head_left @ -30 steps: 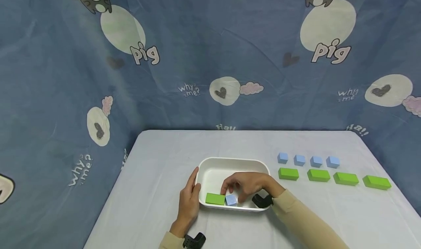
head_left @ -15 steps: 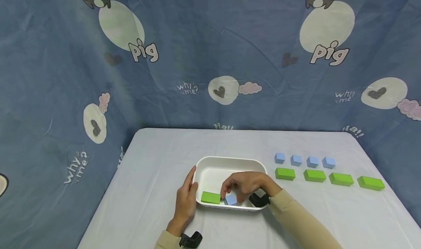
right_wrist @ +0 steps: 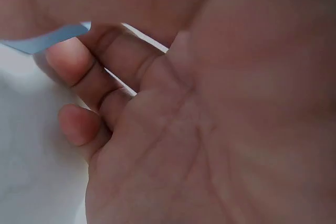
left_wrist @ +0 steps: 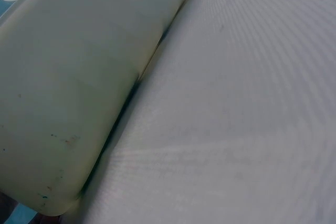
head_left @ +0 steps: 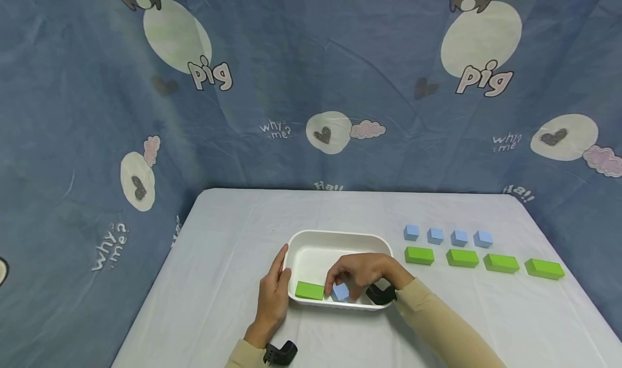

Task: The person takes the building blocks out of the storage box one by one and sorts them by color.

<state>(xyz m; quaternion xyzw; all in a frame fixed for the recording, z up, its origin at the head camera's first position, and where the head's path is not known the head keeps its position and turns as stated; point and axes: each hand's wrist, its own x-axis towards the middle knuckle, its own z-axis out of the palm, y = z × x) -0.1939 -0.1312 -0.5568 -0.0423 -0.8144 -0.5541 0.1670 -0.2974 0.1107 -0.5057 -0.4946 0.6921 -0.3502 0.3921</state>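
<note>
My right hand reaches into a white tray and pinches a light blue cube between thumb and fingers. In the right wrist view an edge of the blue cube shows under the thumb, while the other fingers curl beside it. A green rectangular block lies to the cube's left in the tray's near left corner, a small gap apart. My left hand rests along the tray's left side, its fingers straight. The left wrist view is mostly filled by the tray's outer wall.
Right of the tray, several blue cubes stand in a row on the white tablecloth. Before them runs a row of several green blocks. A blue patterned curtain hangs behind and left of the table.
The head view has shifted slightly. The blue cube has moved a little right, opening a gap from the green block, with my right hand still pinching it. My left hand stays at the tray.
</note>
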